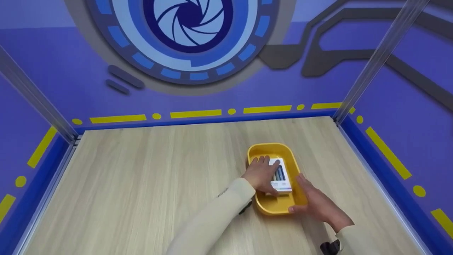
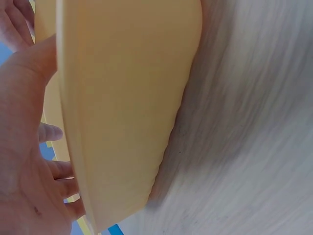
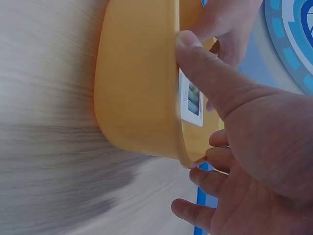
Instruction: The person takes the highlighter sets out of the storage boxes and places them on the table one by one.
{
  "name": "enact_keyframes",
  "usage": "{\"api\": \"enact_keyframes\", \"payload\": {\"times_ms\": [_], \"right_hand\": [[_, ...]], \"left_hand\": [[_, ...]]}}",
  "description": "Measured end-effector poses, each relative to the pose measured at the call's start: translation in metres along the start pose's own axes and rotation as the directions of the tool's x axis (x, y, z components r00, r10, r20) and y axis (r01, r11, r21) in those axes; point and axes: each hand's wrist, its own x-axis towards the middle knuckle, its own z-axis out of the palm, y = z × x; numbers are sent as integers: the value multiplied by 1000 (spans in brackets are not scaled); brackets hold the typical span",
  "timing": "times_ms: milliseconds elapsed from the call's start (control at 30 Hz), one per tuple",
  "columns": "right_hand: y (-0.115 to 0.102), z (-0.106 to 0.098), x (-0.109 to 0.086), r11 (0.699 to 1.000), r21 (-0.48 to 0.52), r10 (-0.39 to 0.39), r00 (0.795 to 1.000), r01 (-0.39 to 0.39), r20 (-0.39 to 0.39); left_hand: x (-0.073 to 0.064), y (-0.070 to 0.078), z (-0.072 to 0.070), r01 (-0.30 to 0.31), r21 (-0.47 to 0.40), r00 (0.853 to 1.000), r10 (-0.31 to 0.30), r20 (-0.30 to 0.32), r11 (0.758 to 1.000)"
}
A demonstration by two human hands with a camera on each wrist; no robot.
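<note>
A yellow plastic bin [image 1: 277, 209] with rounded corners stands on the table, right of the middle. Inside lies a white box [image 1: 282, 186], its window showing a row of sticks, some blue, some yellowish. My left hand [image 1: 260, 176] reaches over the bin's left rim with fingers spread; its index finger lies over the box's far end and its thumb is by the near end, covering the left part of the box. At the near right corner my right hand [image 1: 318, 203] has its thumb right at the bin's rim, as the right wrist view shows, with its other fingers spread and straight.
The wooden table [image 1: 152, 184] extends far to the left of the bin. Purple panels [image 1: 198, 102] with yellow dashes stand along its back and both sides, with clear corner posts [image 1: 382, 58]. Both forearms come in from the near edge.
</note>
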Motion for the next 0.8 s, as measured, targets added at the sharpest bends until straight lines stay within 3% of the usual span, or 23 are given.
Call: {"api": "enact_keyframes", "payload": {"times_ms": [400, 800], "right_hand": [[0, 0, -2, 1000, -5, -19, 1000, 19, -3], [-2, -2, -2, 1000, 13, -6, 1000, 6, 5]], "left_hand": [[5, 2, 0, -26, 86, 999, 29, -37, 996], [3, 3, -2, -18, 55, 999, 20, -31, 998]]}}
